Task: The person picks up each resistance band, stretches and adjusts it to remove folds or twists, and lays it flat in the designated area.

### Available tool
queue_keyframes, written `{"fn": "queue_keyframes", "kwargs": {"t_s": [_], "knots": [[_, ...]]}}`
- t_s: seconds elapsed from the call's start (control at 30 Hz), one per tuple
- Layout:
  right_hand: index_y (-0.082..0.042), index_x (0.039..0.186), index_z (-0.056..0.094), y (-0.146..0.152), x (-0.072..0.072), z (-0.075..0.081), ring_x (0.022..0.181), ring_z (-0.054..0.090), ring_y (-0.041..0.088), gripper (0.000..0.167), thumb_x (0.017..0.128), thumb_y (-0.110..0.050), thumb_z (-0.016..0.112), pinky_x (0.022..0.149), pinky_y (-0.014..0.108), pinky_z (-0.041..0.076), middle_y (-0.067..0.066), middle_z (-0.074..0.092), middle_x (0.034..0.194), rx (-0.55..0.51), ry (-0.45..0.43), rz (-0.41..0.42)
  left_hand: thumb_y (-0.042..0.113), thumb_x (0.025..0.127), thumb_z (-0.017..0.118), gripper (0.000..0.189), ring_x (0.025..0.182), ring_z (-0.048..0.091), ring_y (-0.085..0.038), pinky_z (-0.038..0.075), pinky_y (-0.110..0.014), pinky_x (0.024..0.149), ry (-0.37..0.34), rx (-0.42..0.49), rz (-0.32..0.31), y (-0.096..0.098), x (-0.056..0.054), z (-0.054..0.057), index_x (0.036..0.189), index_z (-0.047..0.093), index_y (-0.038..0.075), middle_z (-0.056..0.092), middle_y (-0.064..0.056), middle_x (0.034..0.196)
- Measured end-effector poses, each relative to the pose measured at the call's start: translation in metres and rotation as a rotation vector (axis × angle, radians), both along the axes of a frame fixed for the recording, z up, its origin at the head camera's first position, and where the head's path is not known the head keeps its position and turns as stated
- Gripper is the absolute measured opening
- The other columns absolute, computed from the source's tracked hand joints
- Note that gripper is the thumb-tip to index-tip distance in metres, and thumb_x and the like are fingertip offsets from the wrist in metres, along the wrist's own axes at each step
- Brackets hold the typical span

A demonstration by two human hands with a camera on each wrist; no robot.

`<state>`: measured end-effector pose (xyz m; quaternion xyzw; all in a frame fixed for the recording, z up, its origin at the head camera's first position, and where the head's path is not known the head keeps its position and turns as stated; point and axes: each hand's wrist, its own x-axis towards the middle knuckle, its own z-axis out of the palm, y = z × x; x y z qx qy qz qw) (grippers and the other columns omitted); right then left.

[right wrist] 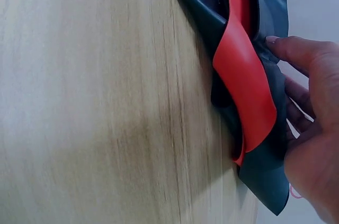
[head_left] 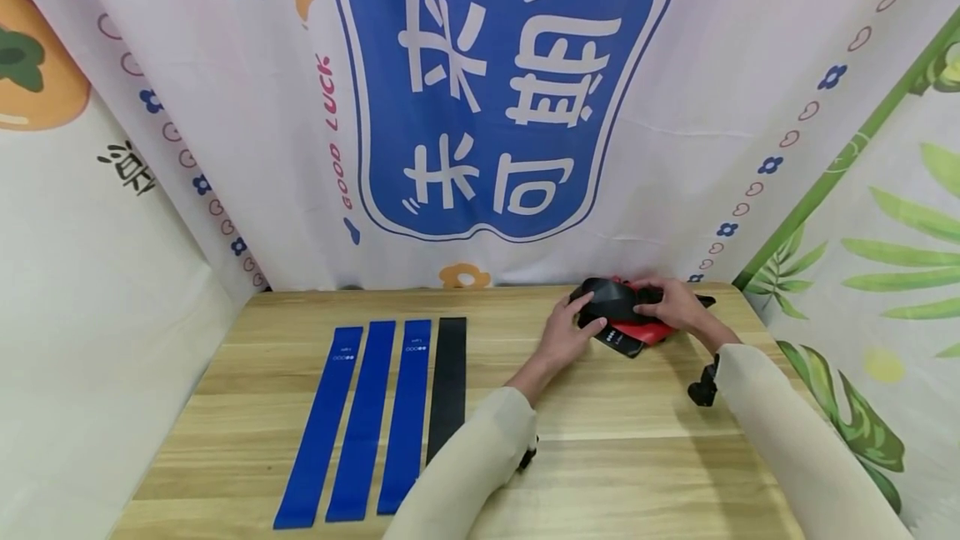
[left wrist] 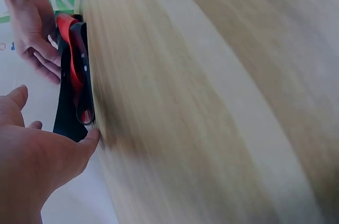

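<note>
At the table's back right lies a heap of rubber resistance bands, with a black band [head_left: 613,300] on top and a red band [head_left: 651,332] folded under it. Printed white marks show on another black band [head_left: 621,342] at the heap's front. My right hand [head_left: 675,307] pinches the black band, its thumb on the near face and fingers behind, as the right wrist view shows. My left hand [head_left: 564,333] is at the heap's left end, fingers spread and relaxed, thumb tip right at the bands. In the right wrist view the red band [right wrist: 246,81] twists between black layers.
Three flat blue bands [head_left: 362,423] lie side by side on the left of the wooden table [head_left: 600,473]. Beside them is a flat black band [head_left: 448,373], partly covered by my left sleeve [head_left: 472,457]. A printed curtain [head_left: 675,190] hangs behind the back edge.
</note>
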<state>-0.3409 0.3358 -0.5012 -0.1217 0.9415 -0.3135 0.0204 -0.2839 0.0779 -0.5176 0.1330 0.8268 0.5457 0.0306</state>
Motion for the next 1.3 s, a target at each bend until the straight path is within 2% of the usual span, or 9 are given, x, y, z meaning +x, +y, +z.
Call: {"fn": "queue_keyframes", "kwargs": {"t_s": [0.3,0.53,0.63,0.73,0.9,0.97,1.1,1.2,1.3], "knots": [[0.002,0.126,0.072,0.001,0.000,0.001,0.126,0.059,0.049,0.037,0.091,-0.009,0.080,0.110,0.066,0.042,0.030,0.067,0.133,-0.019,0.013,0.011,0.028,0.105,0.066,0.061,0.155,0.033,-0.042,0.032,-0.051,0.126,-0.078,0.010,-0.005,0.001,-0.001,0.000,0.159,0.046,0.005,0.032,-0.026,0.168],[-0.003,0.110,0.077,0.002,0.001,0.003,0.114,0.059,0.042,0.020,0.092,-0.009,0.081,0.107,0.062,0.044,0.026,0.070,0.125,-0.029,-0.038,-0.008,0.026,0.106,0.066,0.061,0.155,0.033,-0.041,0.030,-0.049,0.127,-0.100,-0.004,0.004,0.004,-0.002,-0.003,0.157,0.045,0.000,0.031,-0.025,0.168],[-0.004,0.110,0.079,0.003,0.001,0.007,0.114,0.058,0.042,0.018,0.093,-0.010,0.080,0.107,0.064,0.043,0.026,0.070,0.126,-0.012,-0.051,0.001,0.026,0.106,0.066,0.062,0.155,0.034,-0.040,0.030,-0.049,0.127,-0.081,-0.008,0.009,0.006,-0.003,-0.003,0.157,0.045,-0.002,0.033,-0.024,0.168],[-0.003,0.109,0.080,0.004,0.003,0.013,0.112,0.060,0.040,0.017,0.094,-0.010,0.079,0.104,0.059,0.046,0.025,0.072,0.123,-0.003,-0.046,0.012,0.024,0.105,0.066,0.059,0.155,0.034,-0.040,0.029,-0.049,0.127,-0.062,-0.002,0.014,0.007,-0.004,-0.003,0.155,0.049,-0.002,0.034,-0.023,0.168],[-0.001,0.103,0.081,0.006,0.004,0.021,0.097,0.064,0.031,0.012,0.093,-0.005,0.079,0.085,0.036,0.051,0.021,0.076,0.111,-0.017,0.004,0.030,0.023,0.105,0.065,0.063,0.156,0.033,-0.038,0.028,-0.047,0.128,-0.038,0.027,0.029,0.007,-0.002,0.000,0.157,0.044,-0.006,0.033,-0.023,0.169],[0.000,0.102,0.080,0.006,0.004,0.023,0.092,0.063,0.027,0.010,0.092,-0.003,0.079,0.078,0.028,0.051,0.019,0.077,0.106,-0.038,0.022,0.034,0.022,0.105,0.065,0.065,0.156,0.033,-0.038,0.028,-0.047,0.128,-0.014,0.053,0.041,0.006,-0.001,0.001,0.157,0.041,-0.008,0.033,-0.024,0.168],[0.001,0.100,0.080,0.006,0.005,0.028,0.085,0.060,0.023,0.008,0.093,-0.002,0.079,0.071,0.022,0.049,0.017,0.077,0.101,-0.073,0.043,0.028,0.018,0.104,0.066,0.064,0.155,0.035,-0.036,0.030,-0.045,0.127,0.058,0.103,0.075,0.006,-0.001,0.001,0.156,0.040,-0.009,0.036,-0.025,0.166],[0.001,0.101,0.080,0.003,0.007,0.033,0.084,0.059,0.023,0.009,0.093,-0.002,0.079,0.070,0.022,0.050,0.017,0.076,0.100,-0.089,0.057,0.016,0.016,0.104,0.066,0.062,0.155,0.035,-0.032,0.033,-0.042,0.126,0.075,0.157,0.097,0.005,-0.001,0.001,0.156,0.042,-0.008,0.037,-0.021,0.167],[0.001,0.103,0.080,0.000,0.008,0.039,0.083,0.062,0.023,0.012,0.092,-0.004,0.080,0.069,0.020,0.051,0.017,0.077,0.100,-0.116,0.074,0.008,0.013,0.104,0.067,0.062,0.155,0.035,-0.027,0.039,-0.039,0.122,0.061,0.262,0.108,0.003,-0.001,0.003,0.157,0.041,-0.007,0.036,-0.016,0.169]]}}
